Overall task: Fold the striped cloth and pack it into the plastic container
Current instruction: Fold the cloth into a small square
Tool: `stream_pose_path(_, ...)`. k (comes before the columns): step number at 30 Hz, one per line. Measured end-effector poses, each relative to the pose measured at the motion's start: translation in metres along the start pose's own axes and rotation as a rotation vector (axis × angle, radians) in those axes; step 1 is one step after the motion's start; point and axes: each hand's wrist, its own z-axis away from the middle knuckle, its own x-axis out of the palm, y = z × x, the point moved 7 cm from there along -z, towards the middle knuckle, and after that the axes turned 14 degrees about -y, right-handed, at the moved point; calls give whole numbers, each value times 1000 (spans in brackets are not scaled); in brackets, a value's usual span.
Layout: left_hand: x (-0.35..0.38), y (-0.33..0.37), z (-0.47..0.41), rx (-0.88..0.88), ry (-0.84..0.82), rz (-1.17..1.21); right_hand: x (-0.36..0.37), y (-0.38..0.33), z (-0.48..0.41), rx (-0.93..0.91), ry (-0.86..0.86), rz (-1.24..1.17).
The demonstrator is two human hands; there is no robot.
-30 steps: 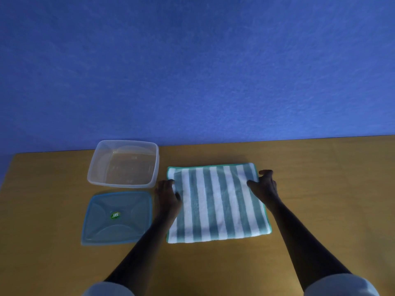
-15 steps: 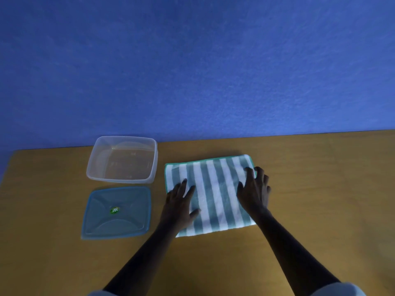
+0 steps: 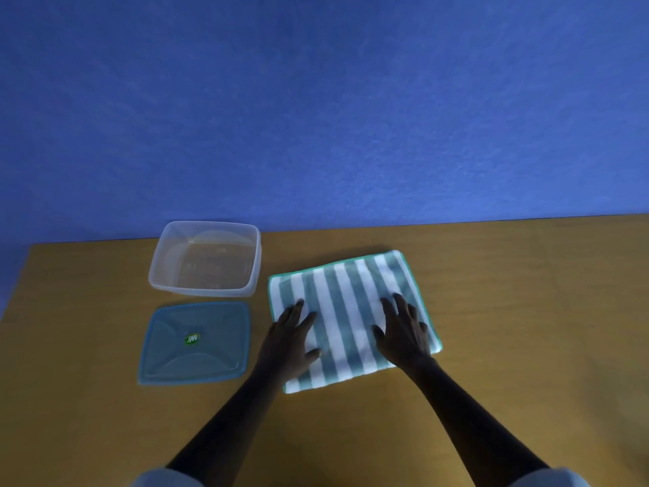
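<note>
The striped cloth (image 3: 346, 311), green and white with a green hem, lies flat on the wooden table (image 3: 526, 311), folded into a rough square. My left hand (image 3: 289, 342) rests palm down on its near left part, fingers spread. My right hand (image 3: 404, 333) presses flat on its near right part, fingers spread too. Neither hand grips anything. The clear plastic container (image 3: 205, 258) stands empty to the left of the cloth, near the table's back edge.
The container's blue lid (image 3: 195, 342) with a green sticker lies flat in front of the container, just left of my left hand. A blue wall rises behind the table. The table's left edge runs close to the container and lid.
Both hands went from holding the cloth's side edges to lying flat on top of it. The cloth now sits slightly turned, its right side farther back.
</note>
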Motion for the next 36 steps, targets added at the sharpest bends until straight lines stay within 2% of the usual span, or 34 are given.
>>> stream_pose_path(5,2,7,13,-77,55,-4,-5,-20,32,-60,163,14)
stream_pose_path(12,11,26,19,-220,42,80,33,-55,73,-190,190,35)
stream_pose_path(18,20,41,28,-221,38,146,45,-38,59,-129,57,72)
stream_pose_path(22,27,41,38,-192,-24,144,41,-18,54,-197,13,98)
stream_pose_path(24,23,36,43,-184,12,157,39,-11,57,-221,15,92)
stream_pose_path(29,3,1,58,-341,236,315,32,2,71,-138,163,-162)
stream_pose_path(33,8,-19,58,-499,160,434,37,9,76,42,128,-451)
stream_pose_path(36,11,-25,57,-533,127,493,44,10,77,141,64,-613)
